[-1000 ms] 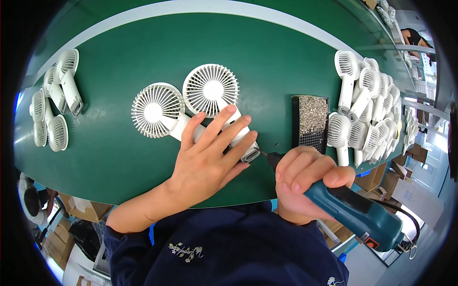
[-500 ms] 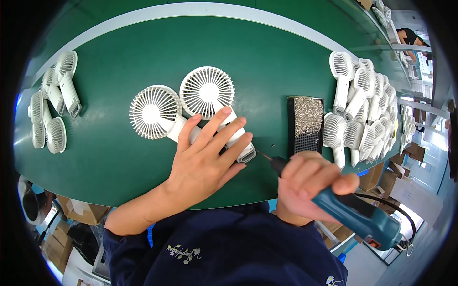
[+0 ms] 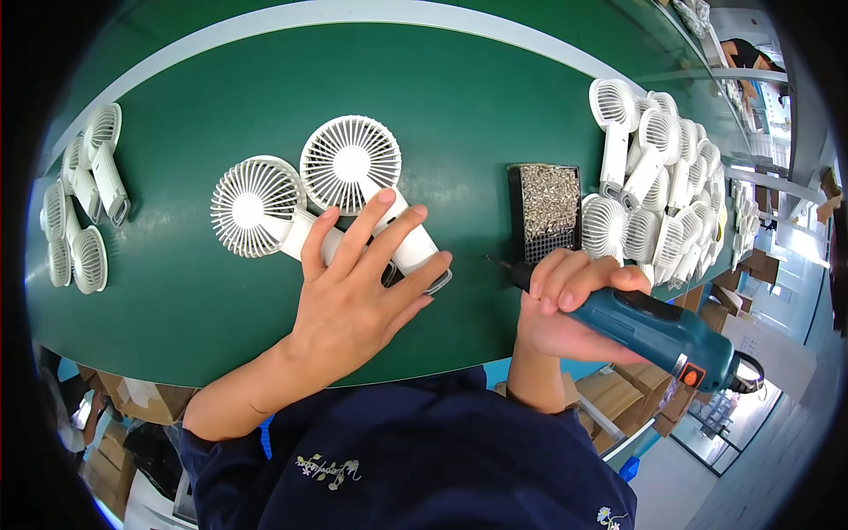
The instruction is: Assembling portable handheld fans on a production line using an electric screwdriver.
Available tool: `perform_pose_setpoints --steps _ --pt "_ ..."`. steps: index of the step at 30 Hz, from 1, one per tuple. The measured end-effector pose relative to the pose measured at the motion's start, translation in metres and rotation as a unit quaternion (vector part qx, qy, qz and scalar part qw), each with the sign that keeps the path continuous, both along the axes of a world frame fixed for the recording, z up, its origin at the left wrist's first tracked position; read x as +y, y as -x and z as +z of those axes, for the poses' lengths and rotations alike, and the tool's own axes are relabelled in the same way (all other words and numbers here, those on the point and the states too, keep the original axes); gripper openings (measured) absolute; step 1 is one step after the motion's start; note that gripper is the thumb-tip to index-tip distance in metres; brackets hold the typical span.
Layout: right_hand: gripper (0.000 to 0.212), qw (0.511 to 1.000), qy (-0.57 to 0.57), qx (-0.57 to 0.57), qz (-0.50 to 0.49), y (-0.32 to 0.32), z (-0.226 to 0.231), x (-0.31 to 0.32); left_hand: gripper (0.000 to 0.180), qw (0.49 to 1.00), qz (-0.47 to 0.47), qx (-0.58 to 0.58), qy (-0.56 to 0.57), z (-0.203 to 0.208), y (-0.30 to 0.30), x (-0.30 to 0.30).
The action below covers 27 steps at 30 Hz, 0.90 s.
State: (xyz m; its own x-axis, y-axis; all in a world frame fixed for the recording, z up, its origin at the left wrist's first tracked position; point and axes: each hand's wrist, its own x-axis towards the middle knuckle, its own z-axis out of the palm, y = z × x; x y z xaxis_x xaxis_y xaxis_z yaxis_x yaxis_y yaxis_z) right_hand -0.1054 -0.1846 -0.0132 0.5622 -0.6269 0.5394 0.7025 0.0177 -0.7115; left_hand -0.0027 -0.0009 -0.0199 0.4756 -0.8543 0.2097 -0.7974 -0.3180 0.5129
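Note:
Two white handheld fans lie side by side in the middle of the green table. The left fan and the right fan have round slatted heads, and their handles angle down to the right. My left hand lies across both handles with its fingers spread, its index finger and thumb by the right fan's foot. My right hand is wrapped round a teal electric screwdriver. Its dark nose points left, just below the screw tray. Whether a screw sits on the bit is too small to tell.
The black tray is partly filled with small silvery screws. Several white fans are heaped at the right, and a smaller group of fans lies at the far left. Cardboard boxes stand below the table edge. Another person is at the far right.
The whole view has shifted, moving the table things left and slightly up. My right hand has drawn the screwdriver away from the right fan's foot, toward the tray. My left hand stays on the handles.

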Motion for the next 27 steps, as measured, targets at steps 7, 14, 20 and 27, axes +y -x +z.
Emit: perform_pose_setpoints --steps 7,14,20,27 --pt "0.058 0.999 -0.031 -0.027 0.033 0.003 0.033 0.010 0.035 0.996 -0.026 0.026 0.081 -0.004 -0.002 0.006" --pt "0.039 0.985 -0.133 -0.062 0.088 0.006 0.054 0.029 0.034 0.965 -0.053 0.106 0.234 -0.001 0.002 0.001" --pt "0.038 0.985 -0.134 -0.030 0.102 0.001 0.051 0.031 0.025 0.955 -0.069 0.135 0.255 -0.010 0.003 0.001" --pt "0.026 0.951 -0.060 0.049 0.299 0.000 0.051 0.016 0.021 0.955 -0.145 0.129 0.225 -0.005 0.000 0.001"
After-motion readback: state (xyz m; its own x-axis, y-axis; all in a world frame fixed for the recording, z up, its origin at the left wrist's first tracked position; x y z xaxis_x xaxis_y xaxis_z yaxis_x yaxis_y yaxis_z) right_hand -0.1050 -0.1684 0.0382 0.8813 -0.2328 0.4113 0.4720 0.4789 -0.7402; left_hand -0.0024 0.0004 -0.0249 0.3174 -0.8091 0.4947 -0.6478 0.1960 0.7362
